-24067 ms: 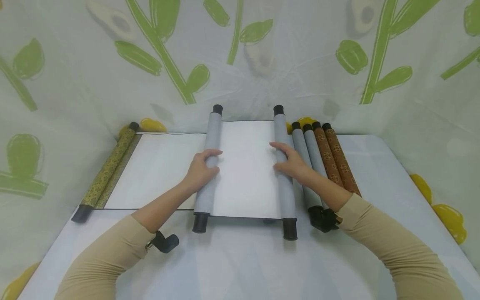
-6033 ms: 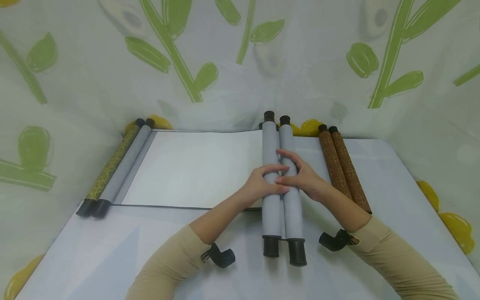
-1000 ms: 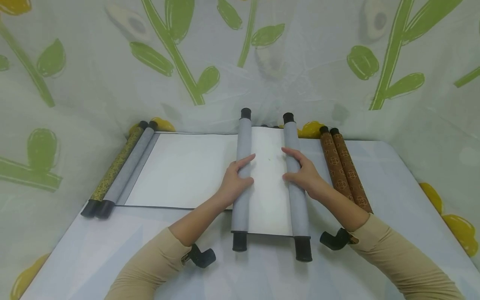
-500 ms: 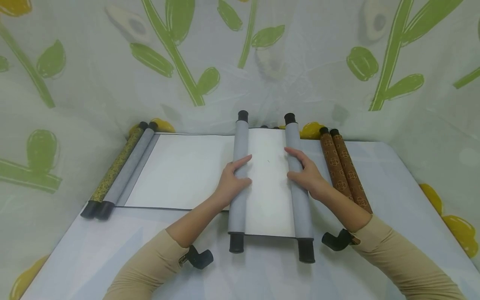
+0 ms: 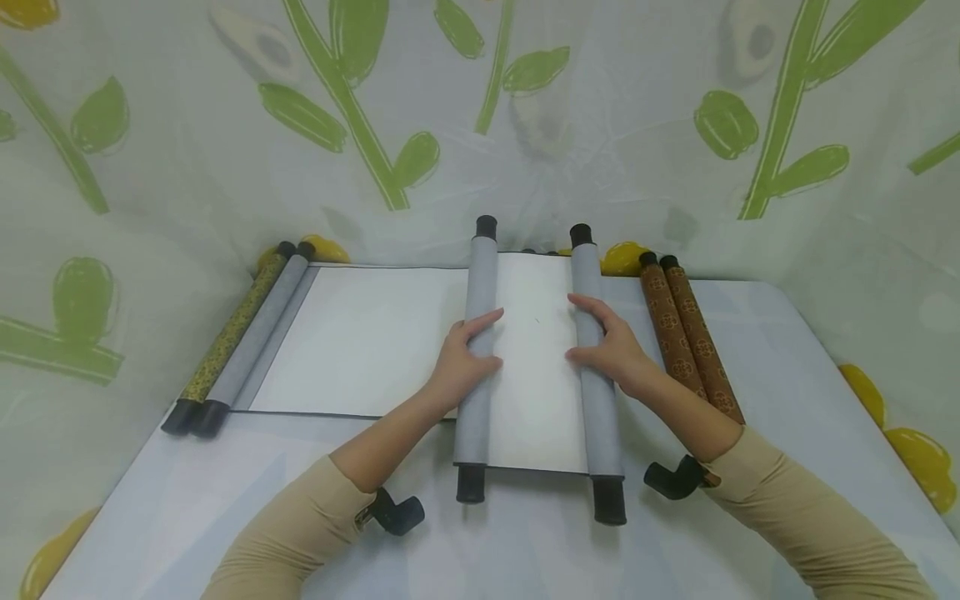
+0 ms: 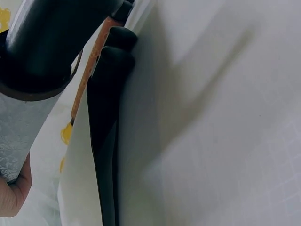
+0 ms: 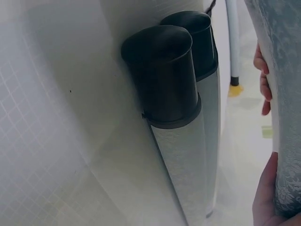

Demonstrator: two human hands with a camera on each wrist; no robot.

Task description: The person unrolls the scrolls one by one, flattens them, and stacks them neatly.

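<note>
My left hand (image 5: 465, 362) grips the left roller (image 5: 480, 417) of a grey scroll, thumb and a finger reaching over its inner side. My right hand (image 5: 611, 350) grips the right roller (image 5: 600, 425). A strip of white paper (image 5: 536, 375) stretches between the two black-capped rollers, held above the table. Behind and below it lies another scroll, its white sheet (image 5: 360, 342) unrolled to the left as far as a grey roller (image 5: 258, 337). Black roller caps (image 7: 160, 75) of the lower scroll show beneath the held one in the right wrist view.
A green-gold patterned roll (image 5: 236, 325) lies against the grey roller at the left. Two brown patterned rolls (image 5: 686, 337) lie right of my right hand. The pale table (image 5: 300, 500) meets a leaf-printed cloth (image 5: 585, 167) behind.
Six seconds ago the held rollers were close together; now they stand apart with white paper between, my left hand having moved left. Since 24 seconds ago a grey roller has joined the green-gold one.
</note>
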